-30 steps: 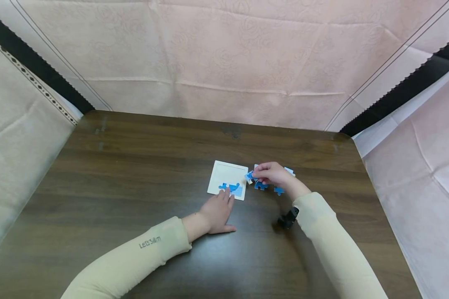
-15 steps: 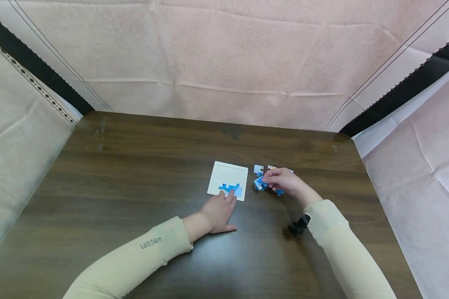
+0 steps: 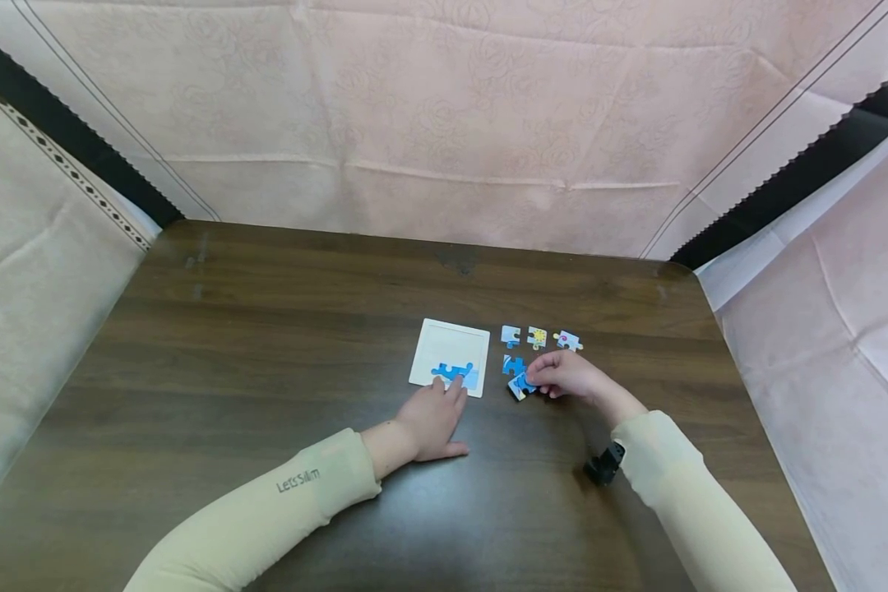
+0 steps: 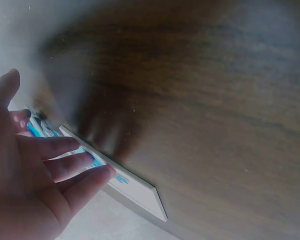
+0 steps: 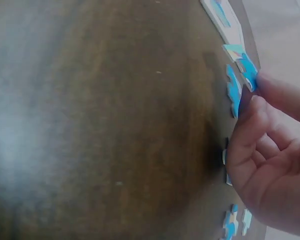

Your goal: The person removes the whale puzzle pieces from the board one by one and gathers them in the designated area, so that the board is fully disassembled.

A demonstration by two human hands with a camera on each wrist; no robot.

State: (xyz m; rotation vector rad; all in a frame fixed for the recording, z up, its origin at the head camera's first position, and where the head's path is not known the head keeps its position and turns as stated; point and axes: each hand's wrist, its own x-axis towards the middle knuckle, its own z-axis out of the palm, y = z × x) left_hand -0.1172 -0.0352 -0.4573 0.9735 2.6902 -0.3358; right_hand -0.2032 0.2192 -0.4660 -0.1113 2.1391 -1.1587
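Note:
My right hand [image 3: 571, 378] pinches a blue and white jigsaw piece [image 3: 519, 386] between thumb and finger; the right wrist view shows this piece [image 5: 246, 69] tilted above the table. My left hand [image 3: 431, 421] lies with fingers extended, fingertips right at the near edge of a white square puzzle tray [image 3: 444, 339]. Joined blue pieces [image 3: 459, 372] sit in the tray's lower right part, partly hidden by those fingertips. The left wrist view shows the hand [image 4: 45, 175] from the palm side, fingers overlapping the tray [image 4: 145, 197].
Right of the tray lie several loose jigsaw pieces: a blue one [image 3: 512, 364] beside the held piece, and a back row with a blue and white piece [image 3: 511, 335], a yellow-patterned piece [image 3: 537, 338] and another [image 3: 567, 339]. The brown wooden table [image 3: 303, 329] meets hanging cloth [image 3: 444, 123] at its back edge.
My right hand has moved away from the tray, rightward and nearer to me, with the jigsaw piece, uncovering the back row of loose pieces. The left hand has stayed almost still.

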